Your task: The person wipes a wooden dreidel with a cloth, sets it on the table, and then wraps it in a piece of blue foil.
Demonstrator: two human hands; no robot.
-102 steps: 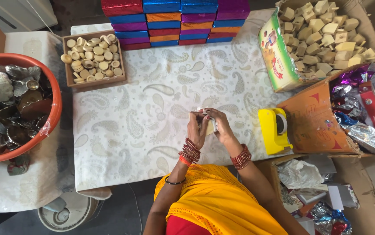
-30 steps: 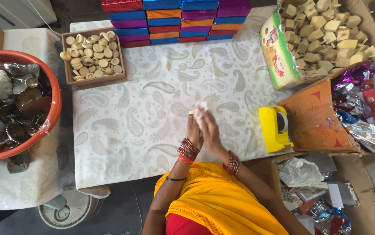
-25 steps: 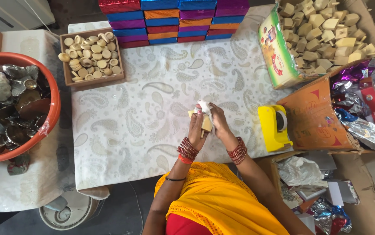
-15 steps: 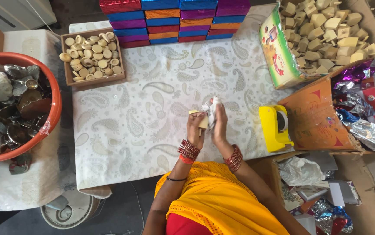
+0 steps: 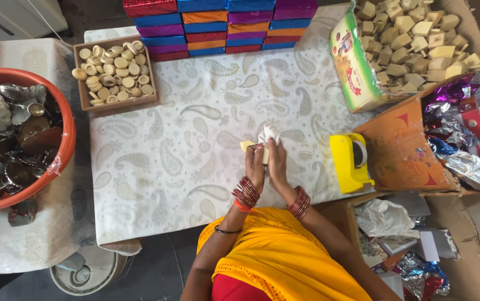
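Over the middle of the paisley tablecloth (image 5: 184, 145), both hands pressed close together around one small job; left hand (image 5: 255, 167) pinching a pale yellowish block (image 5: 248, 146), right hand (image 5: 277, 159) closed on a bit of white wrap (image 5: 269, 132) bunched at the top of that block. Compared with half a second back, not much of a shift: same spot on the cloth, wrap a touch higher and more gathered above the fingertips, block poking out a little further to the left; going by that, probably mid-wrap, paper not yet folded flat around the piece. Three seconds or so back, hands sat slightly lower and nearer the body, so a small drift forward since.

Pose-wise: forearms coming up from the bottom edge side by side, wrists nearly touching, red bangles (image 5: 246, 193) stacked on both; fingers pointing away from the body, curled in on the block and wrap rather than spread.

Around that: yellow tape dispenser (image 5: 348, 161) just to the right, apart from the hands; wooden tray of round pale pieces (image 5: 114, 69) up at the far left; stack of shiny coloured boxes (image 5: 223, 25) along the far edge; carton of tan blocks (image 5: 412, 39) at the far right; orange tub (image 5: 64, 120) off the table's left side.
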